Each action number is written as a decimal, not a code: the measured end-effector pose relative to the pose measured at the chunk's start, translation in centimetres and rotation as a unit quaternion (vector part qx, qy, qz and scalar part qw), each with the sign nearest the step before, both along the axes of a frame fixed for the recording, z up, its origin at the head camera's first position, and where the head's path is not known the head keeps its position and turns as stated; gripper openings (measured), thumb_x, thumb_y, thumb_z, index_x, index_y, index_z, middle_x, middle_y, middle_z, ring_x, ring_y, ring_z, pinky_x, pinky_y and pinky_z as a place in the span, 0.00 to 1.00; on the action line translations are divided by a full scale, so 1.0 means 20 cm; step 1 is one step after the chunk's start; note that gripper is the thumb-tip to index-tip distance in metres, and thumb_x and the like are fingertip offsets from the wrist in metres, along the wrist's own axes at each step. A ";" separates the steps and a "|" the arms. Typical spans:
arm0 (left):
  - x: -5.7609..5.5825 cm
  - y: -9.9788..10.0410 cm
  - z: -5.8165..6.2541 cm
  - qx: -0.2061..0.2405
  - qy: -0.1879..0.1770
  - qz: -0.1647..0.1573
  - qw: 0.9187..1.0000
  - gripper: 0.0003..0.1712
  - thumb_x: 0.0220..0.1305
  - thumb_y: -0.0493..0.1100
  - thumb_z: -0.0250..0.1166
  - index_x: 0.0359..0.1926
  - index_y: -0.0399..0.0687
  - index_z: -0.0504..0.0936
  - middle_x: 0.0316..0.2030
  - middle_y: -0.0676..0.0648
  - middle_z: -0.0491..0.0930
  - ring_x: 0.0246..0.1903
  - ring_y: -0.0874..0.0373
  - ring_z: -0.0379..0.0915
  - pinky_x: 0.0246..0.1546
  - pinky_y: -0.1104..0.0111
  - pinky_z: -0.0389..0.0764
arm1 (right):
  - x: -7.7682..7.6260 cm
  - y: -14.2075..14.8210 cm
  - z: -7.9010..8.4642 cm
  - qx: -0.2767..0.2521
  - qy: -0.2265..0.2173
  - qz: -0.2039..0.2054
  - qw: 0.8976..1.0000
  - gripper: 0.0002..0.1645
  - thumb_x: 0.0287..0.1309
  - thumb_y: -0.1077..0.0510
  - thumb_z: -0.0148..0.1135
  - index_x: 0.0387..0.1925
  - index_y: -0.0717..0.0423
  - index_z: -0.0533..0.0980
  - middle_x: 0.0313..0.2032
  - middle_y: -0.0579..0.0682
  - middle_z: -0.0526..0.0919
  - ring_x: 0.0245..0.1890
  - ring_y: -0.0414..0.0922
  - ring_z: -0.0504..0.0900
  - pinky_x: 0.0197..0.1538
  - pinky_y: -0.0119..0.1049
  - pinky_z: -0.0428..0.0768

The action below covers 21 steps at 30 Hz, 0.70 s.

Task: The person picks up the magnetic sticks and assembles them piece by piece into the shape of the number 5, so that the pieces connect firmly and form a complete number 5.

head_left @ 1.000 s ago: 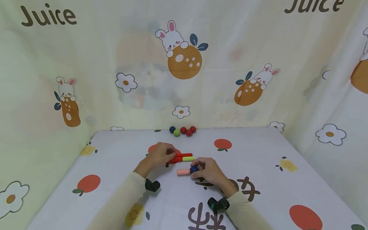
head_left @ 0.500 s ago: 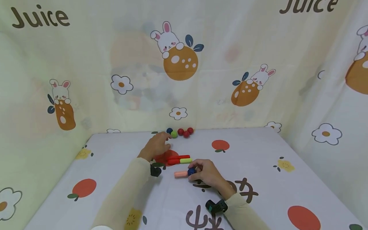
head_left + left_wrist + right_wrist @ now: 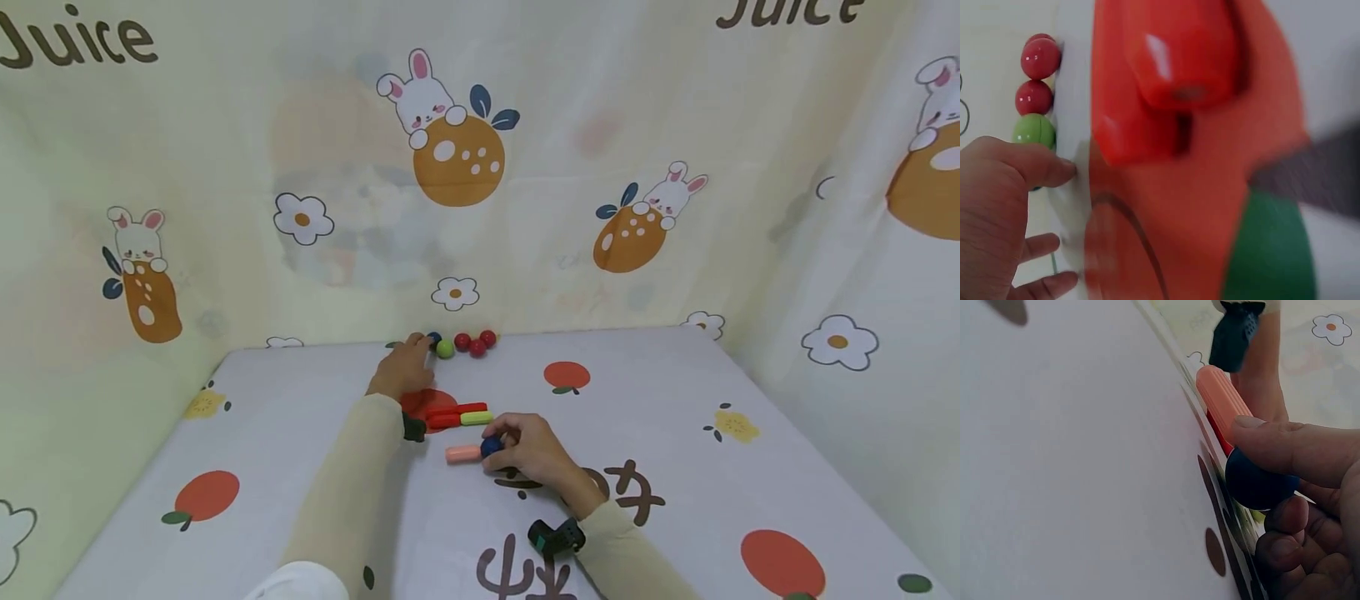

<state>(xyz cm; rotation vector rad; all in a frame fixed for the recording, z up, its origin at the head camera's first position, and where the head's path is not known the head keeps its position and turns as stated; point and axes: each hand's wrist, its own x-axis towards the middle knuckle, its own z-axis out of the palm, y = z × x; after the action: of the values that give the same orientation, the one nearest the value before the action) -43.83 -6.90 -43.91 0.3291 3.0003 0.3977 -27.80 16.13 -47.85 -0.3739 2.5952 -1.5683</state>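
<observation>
My right hand holds a dark blue ball between thumb and fingers, low over the table. A pink ridged stick lines up with that ball, its end right at the ball and the thumb tip. At the back of the table, my left hand reaches to a second dark blue ball, partly hidden by the fingers. Thumb and fingers are apart there, beside a green ball. Between the hands lie red sticks and a yellow-green stick.
Several red balls sit right of the green one, close to the back cloth. The table cover carries printed fruit and lettering. A dark wrist camera is strapped to the right wrist.
My left hand has left the red sticks and moved back to the balls by the cloth. The right hand keeps its hold on the blue ball. The head view has shifted slightly.
</observation>
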 end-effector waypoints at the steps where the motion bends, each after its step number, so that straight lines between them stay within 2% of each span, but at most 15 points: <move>1: 0.00 0.01 0.00 0.003 -0.001 0.003 1.000 0.39 0.68 0.44 0.64 0.77 0.54 0.62 0.77 0.47 0.57 0.69 0.43 0.61 0.63 0.46 0.74 | 0.00 0.00 0.00 0.001 -0.002 -0.002 1.000 0.21 0.48 0.56 0.81 0.45 0.52 0.84 0.26 0.49 0.77 0.32 0.47 0.75 0.32 0.35 0.73; 7: -0.05 0.06 -0.04 -0.001 0.005 -0.003 1.000 0.33 0.74 0.41 0.53 0.78 0.57 0.61 0.78 0.50 0.55 0.71 0.42 0.59 0.64 0.45 0.72 | 0.03 0.00 0.00 0.004 -0.016 -0.020 1.000 0.21 0.46 0.58 0.81 0.44 0.52 0.84 0.26 0.49 0.77 0.31 0.46 0.75 0.31 0.35 0.74; 13: -0.07 0.06 -0.03 -0.011 0.038 -0.013 0.999 0.30 0.73 0.38 0.49 0.75 0.55 0.67 0.75 0.51 0.61 0.69 0.43 0.62 0.63 0.46 0.73 | 0.01 0.00 -0.02 0.005 0.007 -0.012 1.000 0.20 0.45 0.58 0.82 0.43 0.51 0.85 0.23 0.48 0.74 0.27 0.45 0.72 0.27 0.32 0.68; 21: -0.05 0.02 0.05 -0.022 0.064 -0.003 0.998 0.25 0.71 0.37 0.54 0.67 0.48 0.75 0.65 0.47 0.71 0.58 0.44 0.69 0.58 0.49 0.77 | -0.02 -0.02 -0.02 0.007 0.011 -0.010 1.000 0.21 0.45 0.58 0.82 0.43 0.51 0.85 0.24 0.48 0.74 0.27 0.45 0.73 0.28 0.32 0.69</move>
<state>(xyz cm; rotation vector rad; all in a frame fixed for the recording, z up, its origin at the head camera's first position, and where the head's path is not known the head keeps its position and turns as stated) -44.81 -6.41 -42.94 0.3740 3.1258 0.3197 -28.22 15.71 -48.17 -0.3677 2.6323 -1.5585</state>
